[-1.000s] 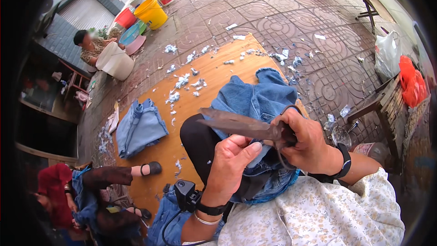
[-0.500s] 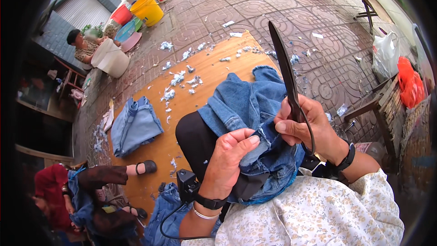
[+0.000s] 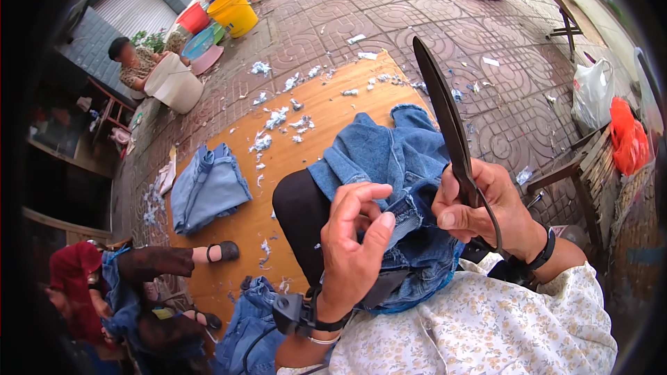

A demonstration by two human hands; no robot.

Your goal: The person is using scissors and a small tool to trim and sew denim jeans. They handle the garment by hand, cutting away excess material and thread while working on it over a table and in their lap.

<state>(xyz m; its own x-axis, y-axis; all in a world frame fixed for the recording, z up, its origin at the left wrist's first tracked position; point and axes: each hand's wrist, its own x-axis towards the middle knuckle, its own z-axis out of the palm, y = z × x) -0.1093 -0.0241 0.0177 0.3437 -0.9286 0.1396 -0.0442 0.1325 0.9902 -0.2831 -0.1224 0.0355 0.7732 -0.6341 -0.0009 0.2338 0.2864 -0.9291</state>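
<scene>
A pair of dark metal scissors points upward in my right hand, whose fingers are wrapped round the handle. The blue denim garment lies bunched across my lap, with a frayed, faded edge between my two hands. My left hand is just left of that edge, its thumb and curved fingers apart and nothing visible between them. Whether the right fingertips also pinch the denim is hard to make out. A black strapped device sits at my left wrist.
Folded light-blue jeans and pale lint scraps lie on the wooden board. More denim is piled at lower left, near a person in red. Another person sits by a white bucket. At right, bags rest by a wooden seat.
My left thumb and fingers have come off the frayed denim edge and spread apart. My right hand, with the scissors, has shifted slightly right and down.
</scene>
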